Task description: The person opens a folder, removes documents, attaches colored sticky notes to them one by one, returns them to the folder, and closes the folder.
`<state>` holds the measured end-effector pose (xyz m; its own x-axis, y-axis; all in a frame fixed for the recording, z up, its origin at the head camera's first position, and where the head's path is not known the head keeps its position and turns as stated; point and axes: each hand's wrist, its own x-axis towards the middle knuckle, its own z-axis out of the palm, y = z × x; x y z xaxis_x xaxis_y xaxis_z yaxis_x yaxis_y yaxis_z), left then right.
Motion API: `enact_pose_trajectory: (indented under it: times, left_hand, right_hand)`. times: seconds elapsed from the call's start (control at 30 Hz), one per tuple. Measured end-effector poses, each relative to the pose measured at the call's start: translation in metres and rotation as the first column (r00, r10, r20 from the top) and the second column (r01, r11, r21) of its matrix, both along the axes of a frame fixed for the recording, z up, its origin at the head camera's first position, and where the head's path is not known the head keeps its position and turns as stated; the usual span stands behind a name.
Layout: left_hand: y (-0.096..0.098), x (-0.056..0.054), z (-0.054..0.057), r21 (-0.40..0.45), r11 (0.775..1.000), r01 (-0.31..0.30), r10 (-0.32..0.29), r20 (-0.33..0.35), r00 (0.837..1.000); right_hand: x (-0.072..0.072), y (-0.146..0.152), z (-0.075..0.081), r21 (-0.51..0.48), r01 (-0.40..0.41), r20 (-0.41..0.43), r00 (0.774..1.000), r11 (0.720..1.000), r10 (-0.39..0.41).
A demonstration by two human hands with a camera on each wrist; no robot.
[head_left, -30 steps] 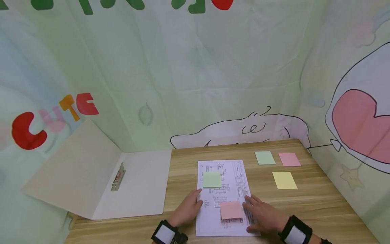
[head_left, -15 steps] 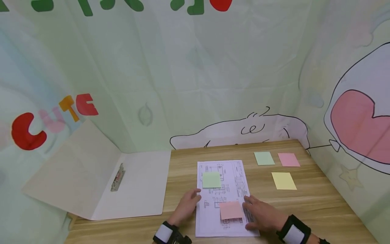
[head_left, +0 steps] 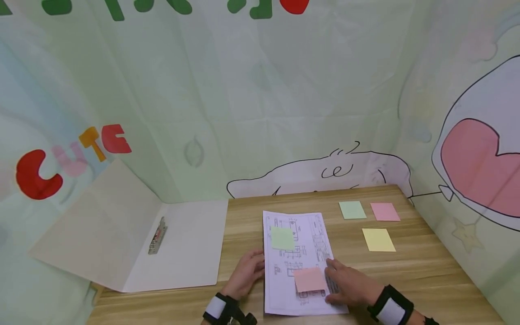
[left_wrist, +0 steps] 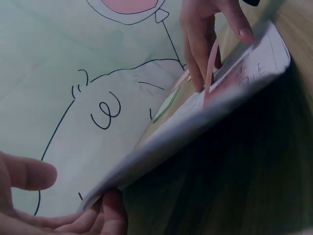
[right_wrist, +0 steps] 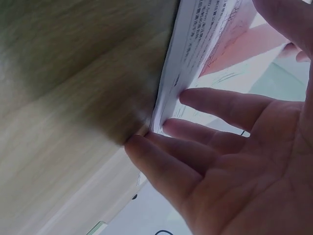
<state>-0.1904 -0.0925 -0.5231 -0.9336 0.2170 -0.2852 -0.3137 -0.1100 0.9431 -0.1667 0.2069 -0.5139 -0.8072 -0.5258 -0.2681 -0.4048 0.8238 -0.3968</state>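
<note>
A stack of printed drawing sheets (head_left: pixel 284 295) lies on the wooden table with its left edge raised. On it are a green sticky note (head_left: pixel 282 238) and a pink sticky note (head_left: pixel 309 280), whose lower edge stands up. My left hand (head_left: pixel 245 273) has its fingers under the raised left edge. In the left wrist view the thumb (left_wrist: pixel 34 174) stays apart, above the paper (left_wrist: pixel 146 164). My right hand (head_left: pixel 351 282) rests along the right edge. Its spread fingertips touch the sheets and the table beside them in the right wrist view.
At left an open white folder (head_left: pixel 191 253) with a metal clip (head_left: pixel 157 235) leans its cover (head_left: pixel 101 230) against the cloth wall. Loose green (head_left: pixel 352 210), pink (head_left: pixel 385 211) and yellow (head_left: pixel 378 240) sticky notes lie at the back right of the table (head_left: pixel 252 207).
My left fingers have slipped from the left edge to beneath it, and that side of the stack has risen with its notes. The right hand has hardly moved.
</note>
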Motion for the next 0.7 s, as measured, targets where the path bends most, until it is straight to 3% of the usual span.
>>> enact_pose_trajectory:
  times: [0.17, 0.4, 0.53, 0.7]
  left_hand:
    - [0.008, 0.002, 0.001, 0.084, 0.993, 0.079, -0.079, 0.000, 0.997]
    - [0.018, 0.012, -0.001, 0.058, 0.981, 0.187, -0.188, 0.017, 0.982]
    - [0.022, 0.015, -0.002, 0.026, 0.983, 0.182, -0.183, 0.031, 0.983]
    - [0.023, 0.014, -0.005, 0.029, 0.992, 0.124, -0.126, 0.057, 0.990]
  right_hand:
    - [-0.001, 0.000, 0.000, 0.018, 0.001, 0.001, 1.000, 1.000, -0.001]
    - [-0.003, 0.000, 0.000, -0.001, 0.006, 0.043, 0.999, 1.000, -0.006]
    - [-0.004, 0.002, 0.000, -0.055, 0.022, 0.063, 0.998, 0.998, -0.019]
    - [-0.007, 0.008, 0.001, -0.137, 0.057, 0.036, 0.998, 0.989, -0.053]
